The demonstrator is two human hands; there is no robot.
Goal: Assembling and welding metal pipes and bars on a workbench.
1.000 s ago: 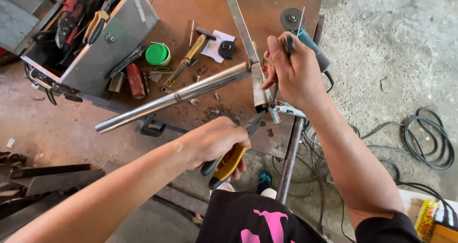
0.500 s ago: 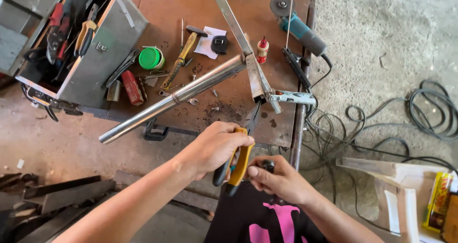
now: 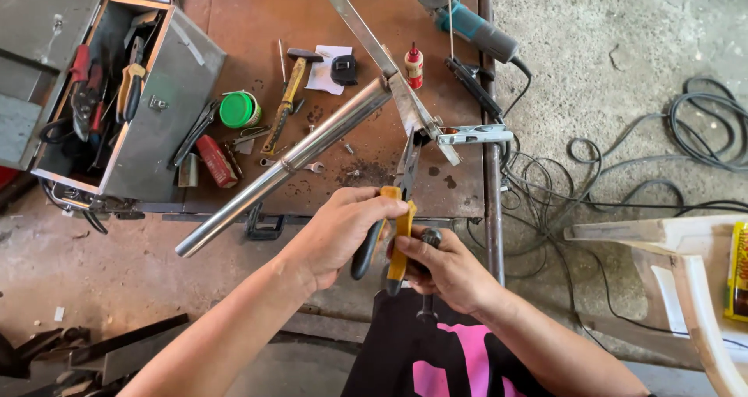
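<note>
My left hand [image 3: 340, 231] grips the yellow and black handles of locking pliers [image 3: 399, 210] at the near edge of the rusty metal table [image 3: 257, 23]. The plier jaws reach up to where a shiny steel tube [image 3: 288, 159] meets a flat angled steel strip [image 3: 366, 35]. My right hand [image 3: 444, 271] sits just below, fingers closed on the lower end of the plier handles and a dark knob there. A metal clamp [image 3: 475, 136] is clipped beside the joint.
An open grey toolbox [image 3: 125, 101] with pliers stands at the left. A hammer [image 3: 288, 93], green tin [image 3: 238, 109], small red bottle [image 3: 414, 64] and angle grinder [image 3: 467, 19] lie on the table. Black cables [image 3: 686, 140] coil on the concrete at right, next to a white plastic chair [image 3: 686, 288].
My right hand left the joint at the top of the tube and came down to the plier handles beside my left hand. The view shifted slightly closer.
</note>
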